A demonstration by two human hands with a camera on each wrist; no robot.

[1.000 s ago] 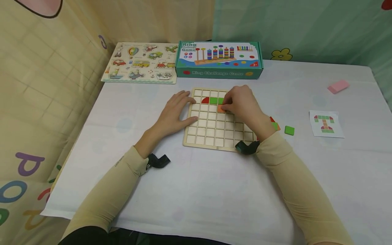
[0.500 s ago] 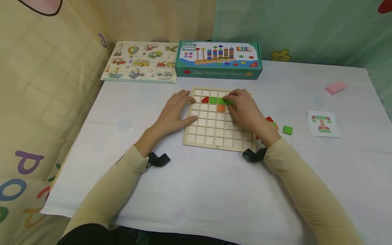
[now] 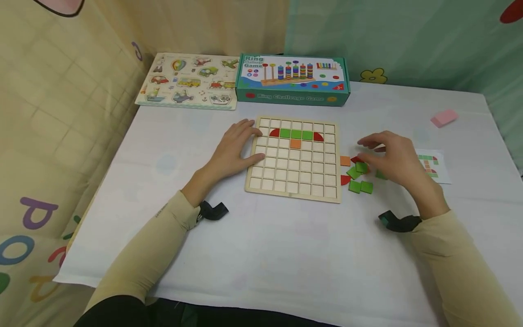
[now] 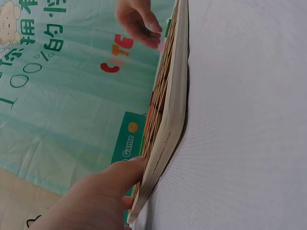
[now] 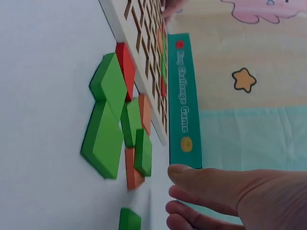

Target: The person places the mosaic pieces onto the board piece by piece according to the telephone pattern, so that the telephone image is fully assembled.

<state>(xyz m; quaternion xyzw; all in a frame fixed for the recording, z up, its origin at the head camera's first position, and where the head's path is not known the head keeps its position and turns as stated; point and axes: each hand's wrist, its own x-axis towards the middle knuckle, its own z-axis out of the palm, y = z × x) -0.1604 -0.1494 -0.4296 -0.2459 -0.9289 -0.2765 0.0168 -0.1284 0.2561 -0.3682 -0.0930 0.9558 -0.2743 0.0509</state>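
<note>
A wooden grid board (image 3: 286, 175) lies on the table in the head view. Near its top, a row holds a red rounded piece (image 3: 274, 132), three green square tiles (image 3: 296, 134) and another red rounded piece (image 3: 318, 136). One orange square (image 3: 295, 144) sits below the middle green tile. My left hand (image 3: 230, 150) rests at the board's left edge, its thumb and fingers touching the frame. My right hand (image 3: 392, 156) hovers over loose green tiles (image 3: 354, 186), partly hiding the pile; nothing shows between its fingers in the right wrist view.
Another orange tile (image 3: 345, 161) and a red piece (image 3: 345, 180) lie beside the board. A pattern card (image 3: 439, 175) is partly behind my right hand. A pink block (image 3: 444, 118) lies farther right. At the back are a picture puzzle (image 3: 188, 86) and a green game box (image 3: 292, 97).
My right hand has left the board and moved right to above the loose pieces. The tiles it covered, including the right-hand red piece, now show. My left hand has stayed put.
</note>
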